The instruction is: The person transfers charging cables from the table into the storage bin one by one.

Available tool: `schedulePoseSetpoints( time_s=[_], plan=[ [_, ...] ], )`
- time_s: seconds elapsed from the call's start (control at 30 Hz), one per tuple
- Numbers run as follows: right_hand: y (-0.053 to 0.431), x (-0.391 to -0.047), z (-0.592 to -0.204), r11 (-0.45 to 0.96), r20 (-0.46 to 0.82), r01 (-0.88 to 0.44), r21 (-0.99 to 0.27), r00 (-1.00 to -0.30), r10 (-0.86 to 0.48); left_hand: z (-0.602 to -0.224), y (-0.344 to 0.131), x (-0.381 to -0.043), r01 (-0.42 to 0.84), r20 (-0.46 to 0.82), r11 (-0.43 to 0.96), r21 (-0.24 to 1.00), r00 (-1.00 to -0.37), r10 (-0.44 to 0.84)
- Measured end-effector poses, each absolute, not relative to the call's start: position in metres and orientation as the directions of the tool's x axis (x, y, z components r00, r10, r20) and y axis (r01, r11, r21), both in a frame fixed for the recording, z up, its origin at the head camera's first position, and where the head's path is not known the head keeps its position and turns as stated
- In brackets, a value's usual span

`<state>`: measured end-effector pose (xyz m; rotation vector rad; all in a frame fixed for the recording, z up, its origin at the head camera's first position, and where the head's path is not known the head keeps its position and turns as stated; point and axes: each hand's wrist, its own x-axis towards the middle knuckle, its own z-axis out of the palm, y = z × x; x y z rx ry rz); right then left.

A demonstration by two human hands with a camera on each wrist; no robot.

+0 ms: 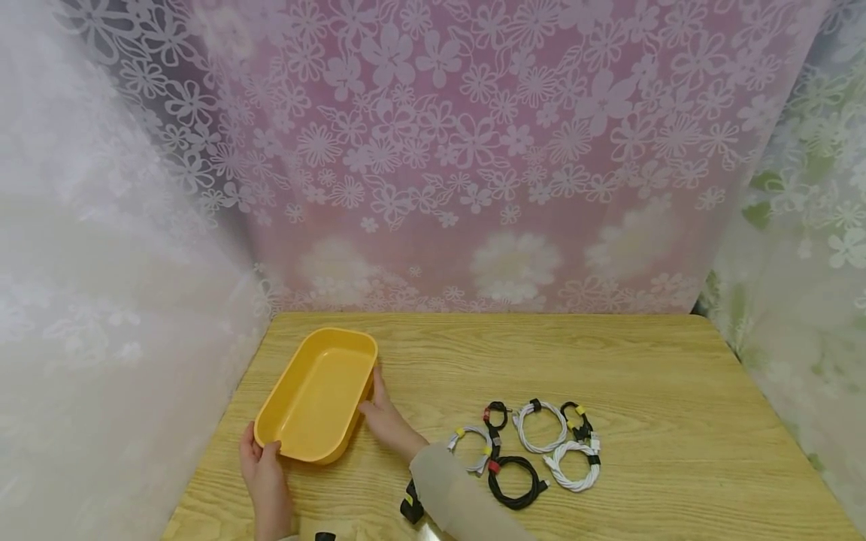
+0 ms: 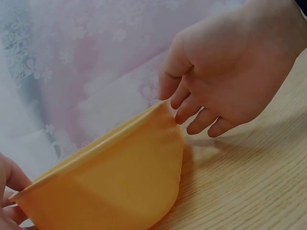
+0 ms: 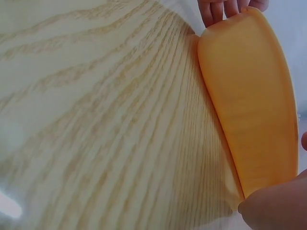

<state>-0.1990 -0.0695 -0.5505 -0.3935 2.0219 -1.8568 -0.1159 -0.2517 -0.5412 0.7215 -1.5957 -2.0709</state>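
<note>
A yellow plastic basin (image 1: 318,398) with rounded corners is at the left part of the table, between both hands. My left hand (image 1: 264,477) grips its near left corner, thumb over the rim and fingers along the outside. On the right long side, my right hand (image 1: 389,424) holds the outer wall. The left wrist view shows the basin's side wall (image 2: 120,187) close to the wooden surface. In the right wrist view, the wall (image 3: 249,105) runs between the two hands. The inside of the basin holds nothing visible.
Coiled cables lie right of my right forearm: a white coil (image 1: 541,428), another white coil (image 1: 575,466), a black coil with a red tie (image 1: 517,485), a grey coil (image 1: 470,447) and small black ones. Flowered curtains (image 1: 473,150) enclose the wooden table (image 1: 643,361).
</note>
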Motion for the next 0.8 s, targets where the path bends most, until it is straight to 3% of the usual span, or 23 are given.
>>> schedulePoseSetpoints(
  time_s=[0.8],
  plan=[
    [-0.0654, -0.1936, -0.5522, 0.16, -0.076, 0.011, -0.987, -0.909, -0.41, -0.5414, -0.25, -0.1165, -0.058, -0.183, -0.219, 0.974, -0.773, -0.608]
  ],
)
